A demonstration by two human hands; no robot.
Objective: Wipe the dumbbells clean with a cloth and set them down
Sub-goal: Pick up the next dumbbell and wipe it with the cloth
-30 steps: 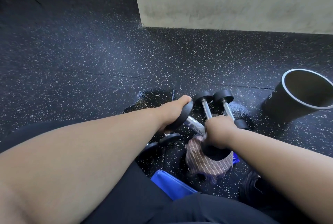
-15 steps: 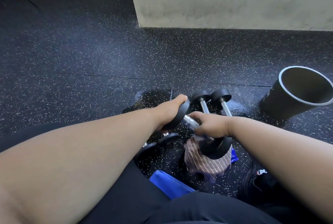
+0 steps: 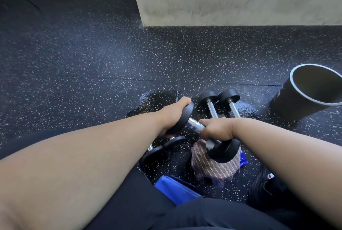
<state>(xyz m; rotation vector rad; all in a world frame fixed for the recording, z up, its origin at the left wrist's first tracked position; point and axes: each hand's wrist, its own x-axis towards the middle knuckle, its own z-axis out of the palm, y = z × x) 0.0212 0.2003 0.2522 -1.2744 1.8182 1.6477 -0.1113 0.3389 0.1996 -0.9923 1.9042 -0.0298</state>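
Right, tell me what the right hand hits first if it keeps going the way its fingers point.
Probably the left hand, gripping the held dumbbell's far head; the right hand points leftward along the handle. Depth unclear.

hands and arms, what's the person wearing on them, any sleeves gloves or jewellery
Nothing shows on either. The left hand and right hand are gloveless, and both forearms are bare right to the frame edge: no sleeves, watch, bands or rings visible.

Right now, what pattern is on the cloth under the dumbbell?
Thin pale stripes on brownish cloth, in the head view.
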